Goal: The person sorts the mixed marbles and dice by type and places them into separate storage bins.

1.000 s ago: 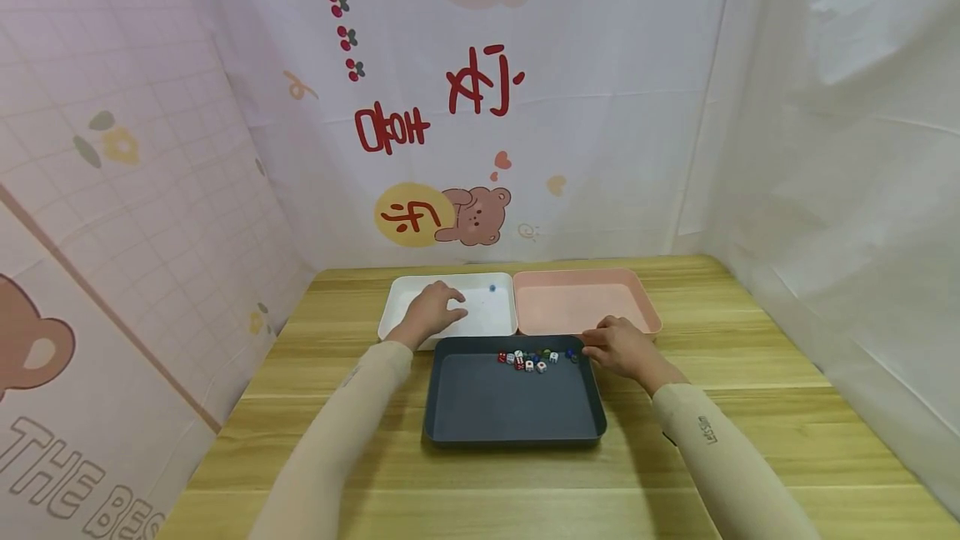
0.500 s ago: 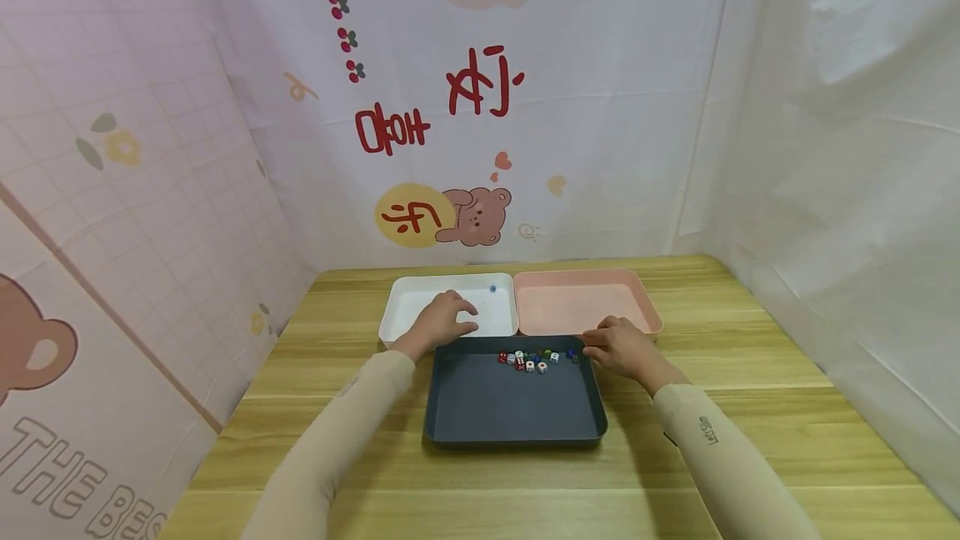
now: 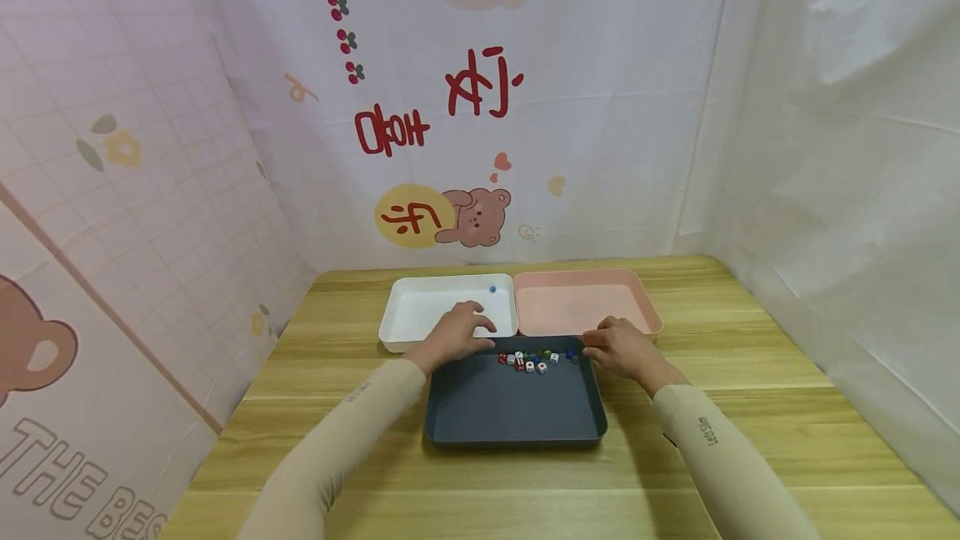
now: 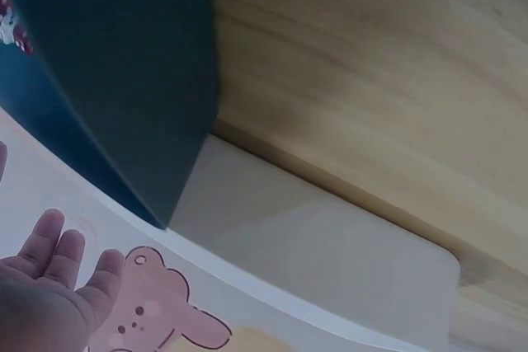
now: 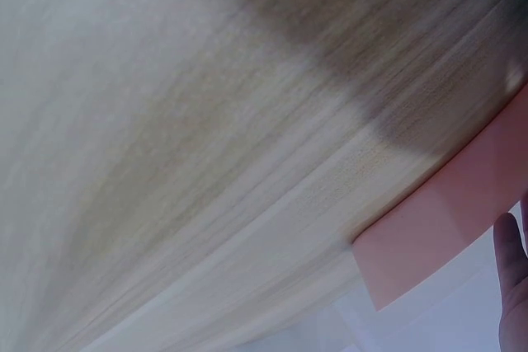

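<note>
A dark grey tray [image 3: 517, 407] lies on the table, with several white and red dice [image 3: 530, 366] and small blue and green pieces [image 3: 572, 353] near its back edge. My left hand [image 3: 456, 333] is over the tray's back left side, in front of the white tray [image 3: 397, 307]; its fingers are apart and loosely bent, with nothing seen between them. One small blue piece [image 3: 492, 289] lies in the white tray. At the dark tray's back right corner, my right hand [image 3: 624, 347] holds the rim between thumb and fingers; the contact is partly hidden.
A pink tray [image 3: 581, 300] stands beside the white one, both behind the dark tray on the wooden table [image 3: 735, 373]. White cloth with printed drawings [image 3: 600, 107] hangs at the back and both sides.
My left hand has moved from over the white tray toward the right and nearer, to the dark tray's back edge. My right hand and the trays have stayed where they were.
</note>
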A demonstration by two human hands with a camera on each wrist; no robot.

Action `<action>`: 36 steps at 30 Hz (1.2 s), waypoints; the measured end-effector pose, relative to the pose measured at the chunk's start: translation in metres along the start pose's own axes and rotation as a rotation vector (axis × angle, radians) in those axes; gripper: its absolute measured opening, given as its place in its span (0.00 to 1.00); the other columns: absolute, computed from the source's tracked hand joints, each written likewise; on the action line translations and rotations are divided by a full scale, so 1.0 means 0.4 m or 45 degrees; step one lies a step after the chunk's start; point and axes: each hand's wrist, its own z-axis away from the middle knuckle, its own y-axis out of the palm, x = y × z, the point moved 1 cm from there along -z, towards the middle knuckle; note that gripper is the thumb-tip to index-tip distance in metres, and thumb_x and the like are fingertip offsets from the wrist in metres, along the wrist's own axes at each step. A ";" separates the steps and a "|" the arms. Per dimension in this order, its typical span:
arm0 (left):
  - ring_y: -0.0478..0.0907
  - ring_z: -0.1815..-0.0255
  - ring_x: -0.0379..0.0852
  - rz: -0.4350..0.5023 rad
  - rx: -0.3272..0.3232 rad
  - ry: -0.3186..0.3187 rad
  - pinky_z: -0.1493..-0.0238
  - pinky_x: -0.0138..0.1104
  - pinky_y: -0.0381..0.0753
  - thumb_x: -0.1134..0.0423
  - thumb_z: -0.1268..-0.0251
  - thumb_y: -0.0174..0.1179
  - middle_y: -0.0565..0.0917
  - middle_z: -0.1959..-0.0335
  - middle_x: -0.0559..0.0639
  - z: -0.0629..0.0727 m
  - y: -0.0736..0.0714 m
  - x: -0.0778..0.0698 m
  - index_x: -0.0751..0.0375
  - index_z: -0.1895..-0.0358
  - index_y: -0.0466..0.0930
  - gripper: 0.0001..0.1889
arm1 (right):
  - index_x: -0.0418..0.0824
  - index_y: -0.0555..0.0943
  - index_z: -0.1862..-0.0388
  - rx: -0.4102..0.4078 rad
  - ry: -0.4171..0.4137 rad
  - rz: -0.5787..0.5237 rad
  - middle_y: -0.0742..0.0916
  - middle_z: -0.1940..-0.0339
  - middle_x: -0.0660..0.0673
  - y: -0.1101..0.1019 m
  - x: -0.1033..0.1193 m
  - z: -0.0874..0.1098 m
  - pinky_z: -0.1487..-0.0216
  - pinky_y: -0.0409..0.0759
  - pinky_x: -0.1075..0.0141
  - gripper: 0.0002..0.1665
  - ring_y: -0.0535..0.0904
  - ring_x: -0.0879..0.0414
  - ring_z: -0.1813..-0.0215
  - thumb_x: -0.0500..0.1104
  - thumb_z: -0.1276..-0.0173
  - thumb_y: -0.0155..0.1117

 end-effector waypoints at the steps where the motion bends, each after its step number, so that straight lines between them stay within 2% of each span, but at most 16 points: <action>1: 0.66 0.32 0.57 -0.007 0.005 0.006 0.33 0.51 0.66 0.55 0.35 0.68 0.72 0.34 0.61 0.001 0.002 -0.002 0.53 0.49 0.88 0.14 | 0.36 0.86 0.48 0.003 0.005 -0.004 0.82 0.56 0.36 0.000 0.001 0.000 0.50 0.78 0.45 0.18 0.78 0.39 0.54 0.46 0.30 0.66; 9: 0.66 0.32 0.58 -0.070 0.018 0.110 0.33 0.52 0.66 0.54 0.38 0.69 0.74 0.35 0.62 0.003 0.025 -0.006 0.51 0.53 0.89 0.12 | 0.37 0.85 0.47 0.035 0.029 0.005 0.82 0.54 0.36 -0.002 0.000 0.000 0.49 0.77 0.45 0.19 0.78 0.38 0.52 0.47 0.28 0.64; 13: 0.66 0.31 0.58 -0.090 0.020 0.137 0.32 0.52 0.65 0.55 0.38 0.69 0.74 0.35 0.63 0.003 0.035 -0.011 0.51 0.53 0.89 0.12 | 0.37 0.85 0.47 0.029 0.030 0.001 0.82 0.55 0.36 0.003 -0.003 -0.002 0.49 0.77 0.45 0.19 0.78 0.37 0.52 0.48 0.28 0.65; 23: 0.65 0.30 0.57 -0.172 0.063 0.123 0.31 0.52 0.64 0.53 0.37 0.69 0.73 0.34 0.61 0.000 0.056 -0.028 0.48 0.53 0.89 0.12 | 0.37 0.86 0.47 0.016 0.029 0.004 0.82 0.55 0.36 0.008 -0.003 -0.004 0.48 0.76 0.45 0.18 0.78 0.37 0.52 0.47 0.29 0.65; 36: 0.65 0.29 0.55 -0.255 0.090 0.098 0.31 0.51 0.64 0.51 0.37 0.69 0.74 0.34 0.59 -0.015 0.092 -0.018 0.47 0.52 0.89 0.12 | 0.37 0.86 0.49 0.000 0.001 0.017 0.83 0.56 0.36 0.004 -0.002 -0.002 0.49 0.76 0.45 0.16 0.78 0.38 0.53 0.45 0.29 0.65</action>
